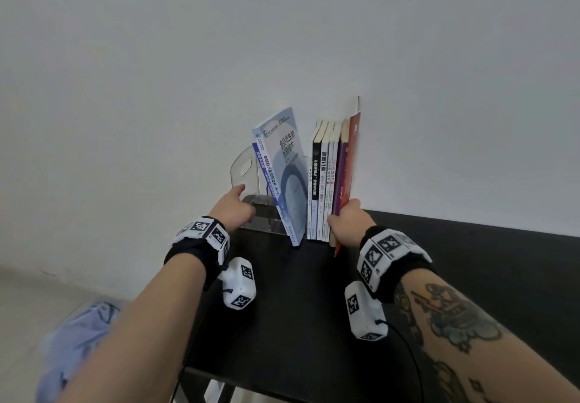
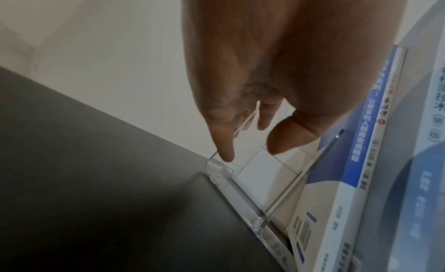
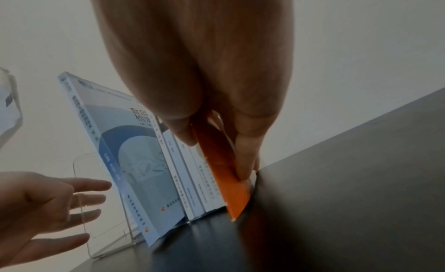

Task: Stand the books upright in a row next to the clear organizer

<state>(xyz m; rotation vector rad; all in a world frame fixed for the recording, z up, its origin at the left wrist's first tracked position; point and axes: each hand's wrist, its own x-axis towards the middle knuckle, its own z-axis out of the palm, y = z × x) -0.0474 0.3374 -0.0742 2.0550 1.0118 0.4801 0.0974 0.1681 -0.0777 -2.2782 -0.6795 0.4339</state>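
A clear organizer (image 1: 248, 170) (image 2: 243, 183) (image 3: 96, 181) stands on the black table (image 1: 470, 261) against the wall. A pale blue book (image 1: 284, 176) (image 2: 409, 162) (image 3: 135, 162) leans leftward against it. To its right several thin books (image 1: 326, 182) (image 3: 192, 181) stand upright in a row. My right hand (image 1: 346, 219) (image 3: 216, 133) pinches the orange-red book (image 1: 353, 157) (image 3: 224, 173) at the row's right end, thumb and fingers on either side. My left hand (image 1: 233, 204) (image 2: 250, 133) (image 3: 48, 205) has straight spread fingers at the organizer's left wall.
The white wall (image 1: 282, 41) rises right behind the books. Bare tabletop extends right of the orange-red book and toward me. The table's left edge lies just left of the organizer; pale blue cloth (image 1: 75, 340) sits on the floor below.
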